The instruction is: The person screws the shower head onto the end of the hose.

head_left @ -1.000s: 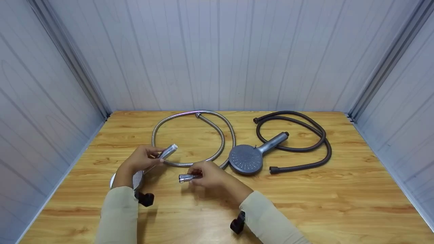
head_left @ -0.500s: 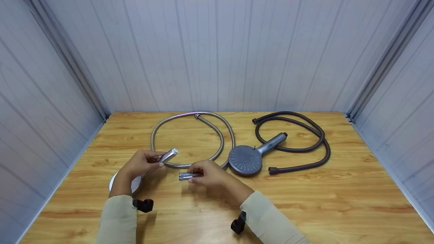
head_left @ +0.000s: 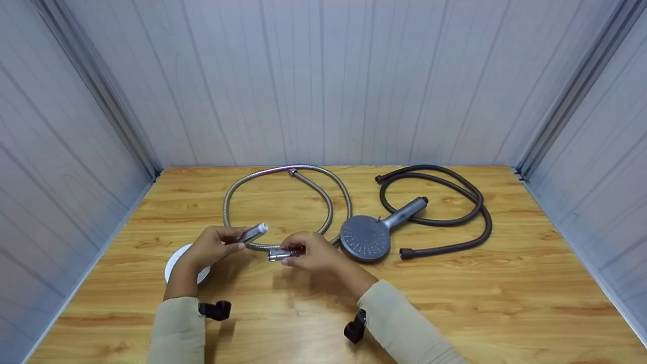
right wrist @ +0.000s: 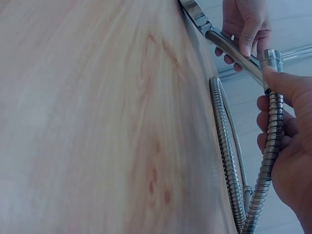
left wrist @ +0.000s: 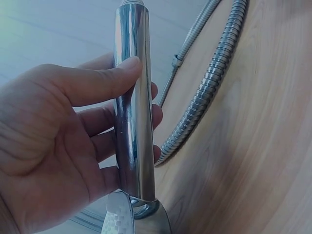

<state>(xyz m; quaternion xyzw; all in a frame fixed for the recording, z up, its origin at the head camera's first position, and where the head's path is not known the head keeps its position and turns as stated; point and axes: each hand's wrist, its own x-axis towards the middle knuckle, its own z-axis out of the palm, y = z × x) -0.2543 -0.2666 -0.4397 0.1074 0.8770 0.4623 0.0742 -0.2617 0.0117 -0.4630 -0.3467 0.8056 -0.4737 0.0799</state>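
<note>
My left hand [head_left: 215,247] grips a chrome hand shower by its handle [head_left: 254,232], thumb on the near side and fingers curled behind. The handle's white threaded end points up and right; the round head [head_left: 174,263] is low at the left, partly hidden by my wrist. My right hand [head_left: 316,253] pinches the chrome end fitting [right wrist: 271,61] of a metal shower hose [left wrist: 214,73], its opening facing left. In the head view, a small gap separates fitting and handle end. The rest of the hose lies looped on the table behind my hands.
A grey hand shower [head_left: 365,238] lies on the table right of my right hand, its handle over a dark coiled hose [head_left: 485,222]. Panelled walls [head_left: 323,81] enclose the wooden table [head_left: 480,308] at the back and sides.
My right hand has risen slightly with the hose fitting, closer to the handle end. My left hand has dipped a little, and more of the round shower head shows.
</note>
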